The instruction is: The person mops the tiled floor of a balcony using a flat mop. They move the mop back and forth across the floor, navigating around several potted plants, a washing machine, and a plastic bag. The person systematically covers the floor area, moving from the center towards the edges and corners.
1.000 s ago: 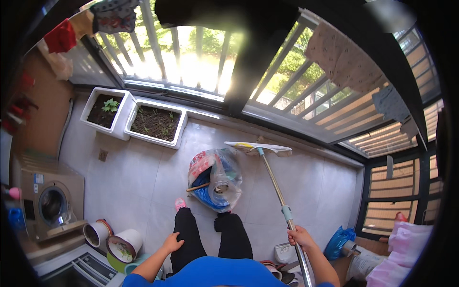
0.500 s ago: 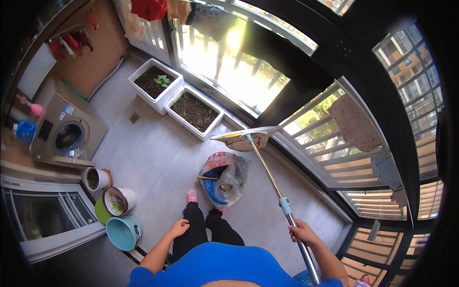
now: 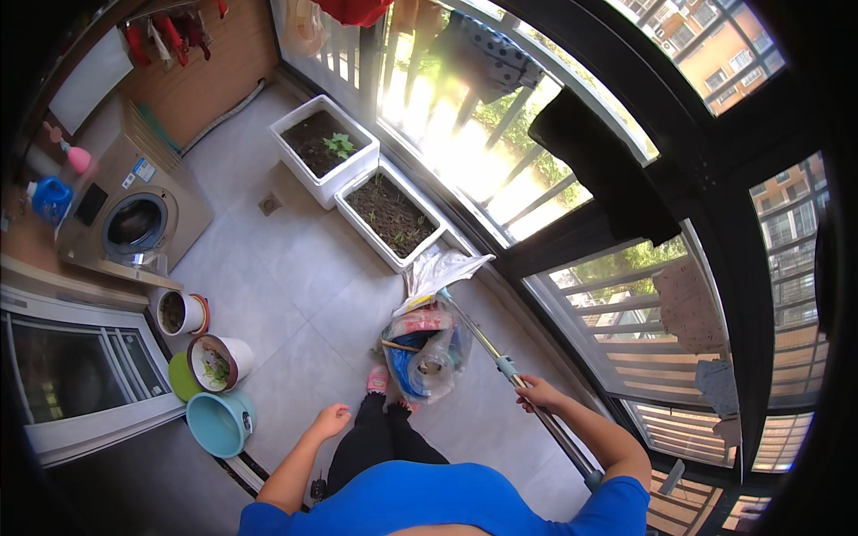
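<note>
My right hand grips the metal pole of a flat mop. The pole runs from my right side up and left to the pale mop head, which rests against the floor near the window wall. My left hand hangs free with loose fingers, holding nothing, above the grey tiled floor. A clear plastic bag stuffed with colourful things sits on the floor just ahead of my feet in pink slippers.
Two white planter boxes with soil stand by the railing. A washing machine is at the left, with pots and a teal basin beside a sliding door. Clothes hang above the window.
My view has turned left, bringing the washing machine and basin into view. The mop head has swung down from the air to the floor by the bag.
</note>
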{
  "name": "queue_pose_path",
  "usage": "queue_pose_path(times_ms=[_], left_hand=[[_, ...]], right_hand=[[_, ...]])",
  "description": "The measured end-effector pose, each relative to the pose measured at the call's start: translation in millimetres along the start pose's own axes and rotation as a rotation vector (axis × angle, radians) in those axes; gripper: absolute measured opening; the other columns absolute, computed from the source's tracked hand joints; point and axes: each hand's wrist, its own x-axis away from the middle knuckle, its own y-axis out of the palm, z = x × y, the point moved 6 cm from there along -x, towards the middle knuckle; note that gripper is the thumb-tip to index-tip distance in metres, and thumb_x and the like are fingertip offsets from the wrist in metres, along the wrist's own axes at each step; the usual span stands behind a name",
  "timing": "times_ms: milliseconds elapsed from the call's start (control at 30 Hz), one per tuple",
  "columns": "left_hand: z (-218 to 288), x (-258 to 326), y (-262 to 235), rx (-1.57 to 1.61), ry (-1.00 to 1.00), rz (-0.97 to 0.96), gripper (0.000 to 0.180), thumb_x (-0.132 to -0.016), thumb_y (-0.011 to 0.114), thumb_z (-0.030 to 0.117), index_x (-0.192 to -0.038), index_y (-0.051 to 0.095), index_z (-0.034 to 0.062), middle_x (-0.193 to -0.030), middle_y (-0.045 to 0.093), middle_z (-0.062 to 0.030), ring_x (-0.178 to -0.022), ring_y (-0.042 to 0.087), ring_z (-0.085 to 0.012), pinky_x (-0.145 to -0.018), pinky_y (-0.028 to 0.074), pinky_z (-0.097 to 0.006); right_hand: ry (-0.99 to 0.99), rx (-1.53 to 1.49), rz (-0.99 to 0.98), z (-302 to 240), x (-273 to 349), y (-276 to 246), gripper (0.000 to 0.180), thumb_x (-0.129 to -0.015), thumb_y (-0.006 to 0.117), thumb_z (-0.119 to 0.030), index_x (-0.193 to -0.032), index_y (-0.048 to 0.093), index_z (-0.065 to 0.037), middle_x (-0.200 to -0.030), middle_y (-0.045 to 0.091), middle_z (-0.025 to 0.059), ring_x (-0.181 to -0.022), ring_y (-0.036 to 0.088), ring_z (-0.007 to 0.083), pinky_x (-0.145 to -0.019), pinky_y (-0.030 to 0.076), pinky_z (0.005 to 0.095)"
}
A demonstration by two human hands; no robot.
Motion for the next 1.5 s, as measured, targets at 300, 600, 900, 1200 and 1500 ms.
queue_pose_path(times_ms=[300, 600, 900, 1200, 1500], left_hand=[[-26.7, -17.8, -40.6, 0.069, -0.078, 0.107, 0.028, -0.072, 0.054, 0.02, -0.094, 0.054, 0.0029, -0.084, 0.058, -0.0123, -0.077, 0.056, -0.0197, -0.069, 0.044, -0.029], [72.5, -87.5, 18.8, 0.693, -0.239, -0.253, 0.028, -0.08, 0.049, 0.026, -0.098, 0.049, 0.0038, -0.086, 0.056, -0.0075, -0.069, 0.056, -0.0147, -0.061, 0.046, -0.026], [250.4, -98.9, 214.4, 1.057, -0.728, -0.938, 0.068, -0.075, 0.054, 0.04, -0.118, 0.023, -0.0025, -0.111, 0.039, -0.0225, -0.096, 0.047, -0.0343, -0.081, 0.04, -0.043], [292.2, -162.9, 290.2, 1.524, -0.455, -0.564, 0.007, -0.07, 0.045, 0.004, -0.063, 0.043, 0.0012, -0.061, 0.05, -0.0148, -0.06, 0.052, -0.0265, -0.06, 0.046, -0.038], [313.0, -270.2, 294.2, 1.708, -0.344, -0.219, 0.011, -0.074, 0.044, 0.009, -0.066, 0.044, 0.0011, -0.06, 0.049, -0.0133, -0.06, 0.052, -0.0265, -0.06, 0.046, -0.038]], right_hand=[[0.04, -0.038, -0.084, -81.8, -143.6, 31.4, 0.033, -0.08, 0.048, -0.013, -0.111, 0.037, -0.009, -0.073, 0.05, 0.0112, -0.046, 0.046, 0.0116, -0.039, 0.042, 0.023], [0.457, -0.732, -0.305, -49.8, -36.4, 44.6, 0.026, -0.077, 0.055, -0.015, -0.097, 0.04, -0.007, -0.083, 0.053, 0.0136, -0.071, 0.057, 0.0207, -0.067, 0.051, 0.0344], [0.382, 0.098, -0.071, -37.5, 174.7, 7.9, 0.039, -0.076, 0.055, -0.016, -0.106, 0.035, -0.001, -0.077, 0.052, 0.0109, -0.06, 0.055, 0.0159, -0.053, 0.05, 0.0279], [0.026, 0.756, -0.006, -84.5, 195.8, -34.8, 0.047, -0.073, 0.054, -0.022, -0.11, 0.034, -0.001, -0.063, 0.055, 0.0129, -0.054, 0.057, 0.0198, -0.053, 0.047, 0.031], [-0.268, -1.015, -0.376, -80.7, 176.0, -131.1, 0.057, -0.078, 0.052, -0.022, -0.125, 0.023, -0.009, -0.107, 0.043, 0.0189, -0.088, 0.05, 0.0246, -0.06, 0.044, 0.0256]])
